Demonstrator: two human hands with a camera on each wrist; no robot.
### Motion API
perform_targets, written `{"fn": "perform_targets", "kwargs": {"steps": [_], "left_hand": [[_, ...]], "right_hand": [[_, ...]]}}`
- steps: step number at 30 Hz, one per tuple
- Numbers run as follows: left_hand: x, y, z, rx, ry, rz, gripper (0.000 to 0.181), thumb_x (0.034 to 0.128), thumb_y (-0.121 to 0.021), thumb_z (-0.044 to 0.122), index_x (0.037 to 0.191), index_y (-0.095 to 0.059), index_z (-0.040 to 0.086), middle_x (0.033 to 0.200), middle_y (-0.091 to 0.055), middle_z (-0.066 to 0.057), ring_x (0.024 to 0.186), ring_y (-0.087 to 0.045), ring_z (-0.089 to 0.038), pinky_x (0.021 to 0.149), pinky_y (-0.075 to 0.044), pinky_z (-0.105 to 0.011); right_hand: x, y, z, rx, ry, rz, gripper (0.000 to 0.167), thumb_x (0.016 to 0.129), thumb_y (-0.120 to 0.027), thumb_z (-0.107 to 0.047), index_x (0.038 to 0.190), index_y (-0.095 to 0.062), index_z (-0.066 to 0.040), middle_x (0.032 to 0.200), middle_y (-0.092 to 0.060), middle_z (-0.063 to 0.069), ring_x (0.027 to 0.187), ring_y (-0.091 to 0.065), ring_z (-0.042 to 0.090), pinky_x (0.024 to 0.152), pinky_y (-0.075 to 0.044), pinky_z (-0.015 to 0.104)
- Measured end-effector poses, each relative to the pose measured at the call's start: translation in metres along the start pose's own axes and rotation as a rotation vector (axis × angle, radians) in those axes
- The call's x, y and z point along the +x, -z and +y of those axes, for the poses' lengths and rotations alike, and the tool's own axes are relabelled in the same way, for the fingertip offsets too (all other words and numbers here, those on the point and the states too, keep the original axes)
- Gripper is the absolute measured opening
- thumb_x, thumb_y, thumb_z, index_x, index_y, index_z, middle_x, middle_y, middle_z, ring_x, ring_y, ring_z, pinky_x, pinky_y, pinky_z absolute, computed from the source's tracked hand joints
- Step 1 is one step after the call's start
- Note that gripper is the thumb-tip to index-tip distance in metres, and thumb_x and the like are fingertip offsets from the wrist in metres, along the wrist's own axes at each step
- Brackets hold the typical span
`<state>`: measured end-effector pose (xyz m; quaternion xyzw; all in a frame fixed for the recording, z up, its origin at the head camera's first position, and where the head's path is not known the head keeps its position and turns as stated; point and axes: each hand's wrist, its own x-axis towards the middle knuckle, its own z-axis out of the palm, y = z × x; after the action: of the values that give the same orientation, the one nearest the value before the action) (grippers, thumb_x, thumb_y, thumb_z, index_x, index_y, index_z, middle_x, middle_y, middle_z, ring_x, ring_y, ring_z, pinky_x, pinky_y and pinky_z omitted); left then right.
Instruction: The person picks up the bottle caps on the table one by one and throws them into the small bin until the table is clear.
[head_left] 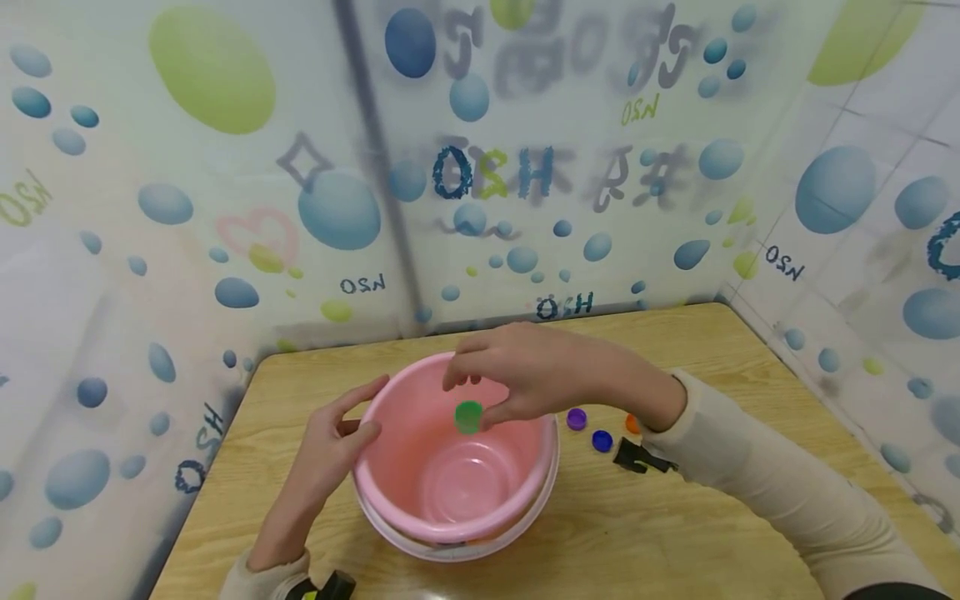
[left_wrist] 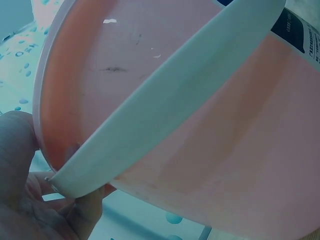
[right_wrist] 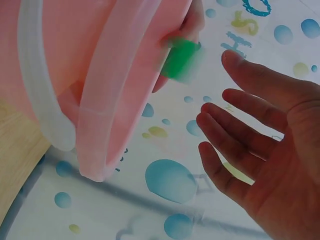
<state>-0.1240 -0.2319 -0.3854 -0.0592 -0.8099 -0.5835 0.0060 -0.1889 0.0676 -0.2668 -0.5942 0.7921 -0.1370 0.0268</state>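
Observation:
A pink basin (head_left: 468, 483) sits tilted inside a white-rimmed basin (head_left: 450, 553) on the table. My left hand (head_left: 330, 454) grips the pink basin's rim at its left side, thumb and fingers on either side of it in the left wrist view. Over the basin's mouth, my right hand (head_left: 525, 371) is spread. A small green cap (head_left: 468, 417) is in the air just beyond its fingertips; in the right wrist view the green cap (right_wrist: 181, 61) is blurred and apart from the right hand (right_wrist: 265, 130).
Right of the basins, a purple cap (head_left: 576, 418), a blue cap (head_left: 602, 441) and an orange cap (head_left: 632, 424) lie on the wooden table (head_left: 637, 533), the orange one partly behind the right wrist. A bubble-patterned curtain (head_left: 337, 208) stands behind the table.

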Motion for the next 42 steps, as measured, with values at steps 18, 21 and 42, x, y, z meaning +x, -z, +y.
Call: {"fn": "perform_targets", "kwargs": {"steps": [18, 21, 42], "left_hand": [[0.002, 0.0, -0.002, -0.013, 0.02, -0.002, 0.058, 0.0957, -0.058, 0.002, 0.152, -0.052, 0.013, 0.145, -0.059, -0.025, 0.078, -0.078, -0.027, 0.061, -0.063, -0.038], [0.001, 0.0, -0.002, -0.01, 0.022, -0.005, 0.057, 0.0968, -0.06, 0.004, 0.152, -0.052, 0.014, 0.143, -0.06, -0.026, 0.079, -0.078, -0.026, 0.061, -0.063, -0.038], [0.0, -0.002, -0.001, -0.033, 0.04, 0.004, 0.058, 0.0959, -0.063, 0.004, 0.152, -0.053, 0.014, 0.135, -0.063, -0.032, 0.078, -0.078, -0.026, 0.06, -0.062, -0.039]], "right_hand": [[-0.01, 0.0, 0.002, -0.041, -0.048, -0.005, 0.038, 0.091, -0.08, -0.029, 0.126, -0.068, -0.02, 0.116, -0.067, -0.007, 0.104, -0.065, 0.008, 0.088, -0.056, 0.027], [-0.016, -0.001, 0.006, -0.035, -0.045, 0.017, 0.038, 0.091, -0.079, -0.03, 0.126, -0.068, -0.02, 0.116, -0.066, -0.007, 0.103, -0.065, 0.008, 0.087, -0.057, 0.027], [-0.105, -0.024, 0.056, 0.121, -0.28, 0.225, 0.031, 0.092, -0.078, -0.027, 0.122, -0.069, -0.027, 0.116, -0.068, -0.014, 0.101, -0.066, 0.004, 0.086, -0.059, 0.028]]}}
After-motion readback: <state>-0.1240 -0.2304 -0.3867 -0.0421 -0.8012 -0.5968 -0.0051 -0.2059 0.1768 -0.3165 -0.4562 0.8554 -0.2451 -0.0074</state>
